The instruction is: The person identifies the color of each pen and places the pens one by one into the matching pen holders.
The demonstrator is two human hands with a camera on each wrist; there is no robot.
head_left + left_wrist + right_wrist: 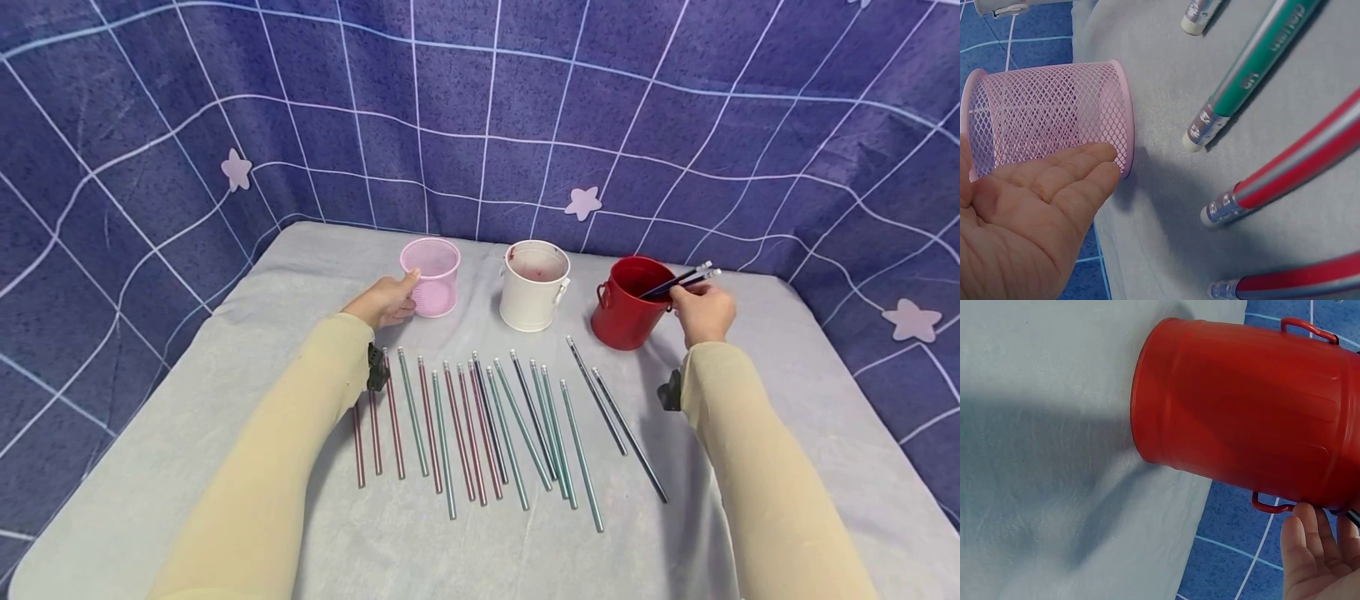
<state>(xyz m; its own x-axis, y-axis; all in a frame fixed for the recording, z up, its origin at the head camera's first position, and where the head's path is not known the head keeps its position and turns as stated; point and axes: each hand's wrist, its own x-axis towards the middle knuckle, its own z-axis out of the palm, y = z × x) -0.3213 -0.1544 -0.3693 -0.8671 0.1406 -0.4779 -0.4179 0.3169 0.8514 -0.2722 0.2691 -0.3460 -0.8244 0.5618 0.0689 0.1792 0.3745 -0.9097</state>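
Note:
At the pink mesh pencil cup, my left hand holds the near side, thumb at the rim and fingers along the mesh. My right hand is at the right rim of the red bucket. It pinches dark pencils that slant into the bucket, their eraser ends up. Its other fingers reach up beside the bucket's handle; the thumb is out of the right wrist view. A white bucket stands between the two.
Red pencils, green pencils and dark pencils lie in a loose row on the grey cloth, erasers toward the containers. A blue-purple grid curtain hangs behind the table.

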